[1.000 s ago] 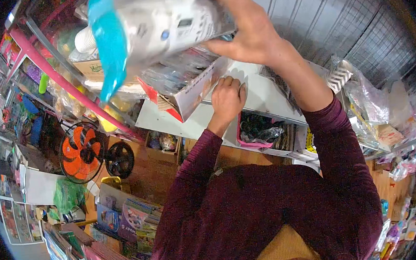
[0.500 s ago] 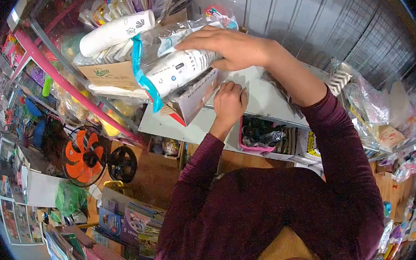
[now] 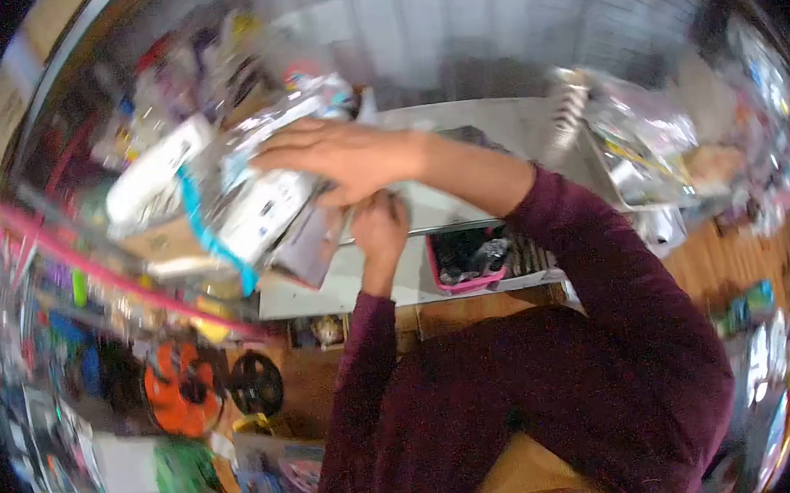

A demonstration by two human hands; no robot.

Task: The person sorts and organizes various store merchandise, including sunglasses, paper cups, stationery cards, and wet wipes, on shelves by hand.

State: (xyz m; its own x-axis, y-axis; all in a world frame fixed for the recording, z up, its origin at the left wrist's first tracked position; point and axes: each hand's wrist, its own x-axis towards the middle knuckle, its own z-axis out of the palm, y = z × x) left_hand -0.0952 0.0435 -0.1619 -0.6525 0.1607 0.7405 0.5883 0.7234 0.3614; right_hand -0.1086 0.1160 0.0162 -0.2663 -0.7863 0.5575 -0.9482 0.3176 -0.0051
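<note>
The right hand is wide, its palm over the plastic package, which lies on the box. Beside the box, the left hand seems curled; blur hides its exact grip.

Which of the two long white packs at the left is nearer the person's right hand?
The white pack just right of the blue strip; the right hand is close above it. The other pack lies left.

This looks like a shop: clear plastic-wrapped goods crowd the right side, a white shelf crosses the centre, and more packaged stock fills the upper left.
</note>
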